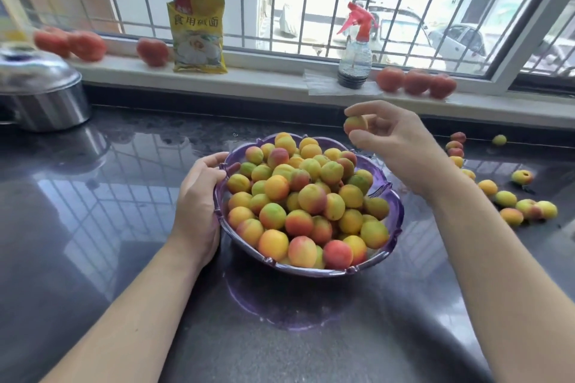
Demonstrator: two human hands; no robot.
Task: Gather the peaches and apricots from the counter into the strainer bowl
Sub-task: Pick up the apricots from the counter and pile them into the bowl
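Both your hands are busy: your right hand [395, 146] pinches one apricot [355, 124] above the bowl [393, 211], while your left hand [199, 202] grips its rim. More fruit [504, 199] lies on the counter [93, 227] to the right, and the yellow bag [199, 33] on the sill reads 食用碱面.

Yellow, orange and red-blushed apricots [308, 199] fill a translucent purple bowl [395, 214] on a glossy dark counter [93, 227].
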